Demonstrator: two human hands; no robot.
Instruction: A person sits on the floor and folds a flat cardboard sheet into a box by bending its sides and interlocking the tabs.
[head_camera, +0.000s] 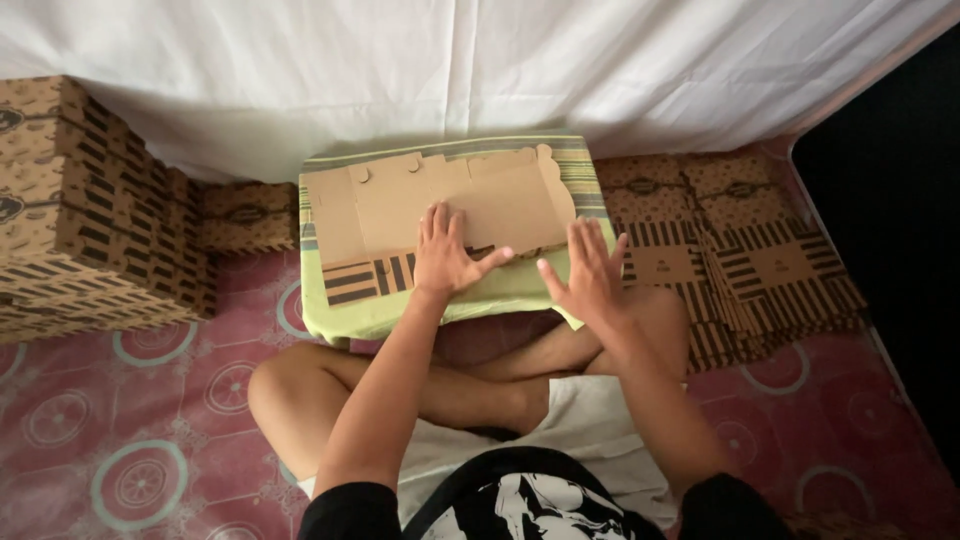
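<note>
Left hand (443, 255) pressing flat, fingers spread, on unfolded cardboard box blank (440, 205) lying across cloth-covered low table (520, 290). Right hand (590, 272) hovering open, gripping nothing. Blank looking light, stiff, crease-prone; best taken by edges.

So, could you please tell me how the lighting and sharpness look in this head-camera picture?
Head view: soft, even light, no glare; the white sheet is bright but keeps its folds. The right edge falls into black. The left hand on the flat carton is sharp; the right hand is slightly blurred. Edges bow slightly, wide-angle.
</note>
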